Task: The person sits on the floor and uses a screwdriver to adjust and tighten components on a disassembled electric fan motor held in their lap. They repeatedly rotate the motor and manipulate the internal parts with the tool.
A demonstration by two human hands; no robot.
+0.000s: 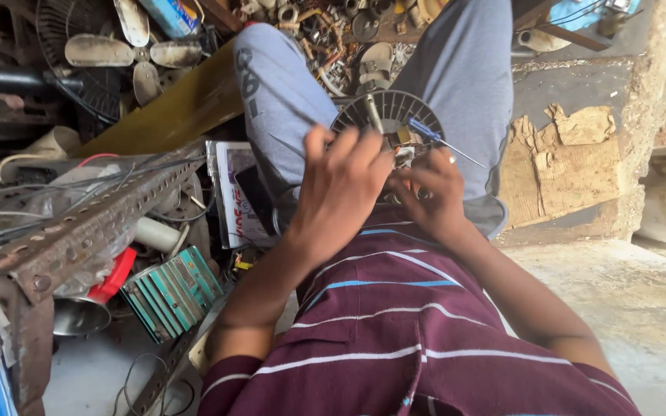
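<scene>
From the head camera I look down over a maroon striped shirt (395,339) to my lap, where a dark round fan motor (391,115) with a ribbed black housing rests between my knees in grey trousers (271,92).

My left hand (339,189) lies over the near side of the motor, fingers bent and loosely together, the fingertips touching the parts at its middle. I cannot tell whether it pinches anything there, since the back of the hand hides the tips.

My right hand (429,196) sits just beside it on the right, curled against the motor's lower edge, fingers folded in. A blue-handled screwdriver (435,139) lies tilted across the motor's right side, its thin shaft pointing out to the right over my thigh. I cannot tell whether the right hand grips it or whether it only rests there.

To the left stands a rusty perforated angle bar (71,231), with tangled wires (9,208) behind it. Below it lie a green finned block (171,293) and a red cap (113,277). Further up, a dirty fan blade (117,50) rests on a black grille. A yellow plank (171,112) slants beside my left knee. On the right, torn cardboard (564,162) lies on the concrete floor (641,300).
</scene>
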